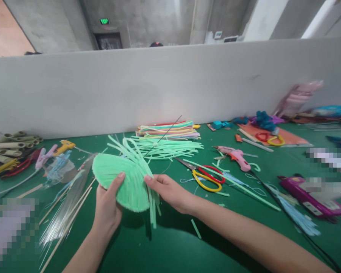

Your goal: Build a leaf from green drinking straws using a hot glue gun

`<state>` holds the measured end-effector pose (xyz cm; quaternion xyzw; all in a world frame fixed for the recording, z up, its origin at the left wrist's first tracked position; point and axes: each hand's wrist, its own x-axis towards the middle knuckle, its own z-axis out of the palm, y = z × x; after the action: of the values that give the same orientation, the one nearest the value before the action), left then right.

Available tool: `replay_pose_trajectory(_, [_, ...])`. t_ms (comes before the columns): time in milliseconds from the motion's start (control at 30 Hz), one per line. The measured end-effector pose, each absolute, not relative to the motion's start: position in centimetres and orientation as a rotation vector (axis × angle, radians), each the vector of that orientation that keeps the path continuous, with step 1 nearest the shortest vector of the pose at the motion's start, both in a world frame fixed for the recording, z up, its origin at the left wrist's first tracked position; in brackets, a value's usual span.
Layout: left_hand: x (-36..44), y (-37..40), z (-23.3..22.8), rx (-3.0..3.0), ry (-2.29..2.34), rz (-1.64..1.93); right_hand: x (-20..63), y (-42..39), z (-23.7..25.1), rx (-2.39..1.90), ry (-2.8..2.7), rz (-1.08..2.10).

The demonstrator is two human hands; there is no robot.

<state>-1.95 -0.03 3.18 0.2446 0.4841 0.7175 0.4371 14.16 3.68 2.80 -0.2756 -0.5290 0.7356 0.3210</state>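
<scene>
Between my two hands, above the table, is a light green fan-shaped piece (pixel 108 170) made of pipe cleaners laid side by side. My left hand (pixel 109 203) grips it from below, thumb on the front face and fingers hidden behind. At its right edge my right hand (pixel 165 189) pinches the piece and the loose pipe cleaners (pixel 138 157) there, whose free ends stick out above and below. A thin dark wire (pixel 170 128) slants up behind them. Just right of my right hand lie scissors (pixel 206 176) with red and yellow handles, blades spread.
Green pipe cleaners (pixel 176 148) and a multicoloured bundle (pixel 170 129) lie behind my hands. Rightward are a pink glue gun (pixel 235 155) and a purple glue gun (pixel 309 197). Clear rods (pixel 65 212) and a yellow glue gun (pixel 64 147) lie left. A white partition (pixel 102 91) borders the table.
</scene>
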Motion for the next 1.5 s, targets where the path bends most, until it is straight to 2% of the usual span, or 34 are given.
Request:
replay_pose_trajectory(133, [-1.3,-0.3,3.2,0.581,1.199,1.782,14.0,3.7,2.8,-0.61,-1.099,2.045])
replay_pose_trajectory(267, [-1.0,-0.2,2.9,0.634,1.217,1.846,13.8,3.7,2.9,-0.693,-0.959,2.051])
replay_pose_trajectory(867, [-1.2,0.2,2.3,0.841,1.237,1.855,14.1,3.8,2.2,-0.699,-1.028,2.093])
replay_pose_trajectory(1133, [-1.4,0.3,2.2,0.865,1.296,1.963,12.8,2.1,0.8,-0.636,-0.826,2.155])
replay_pose_trajectory(1267, [-1.5,0.3,2.4,0.87,1.352,1.979,12.4,1.4,0.3,-0.69,-0.932,2.089])
replay_pose_trajectory(1500, [-1.9,0.2,2.2,1.019,1.494,2.004,13.0,1.6,-0.6,-0.729,-1.474,1.907])
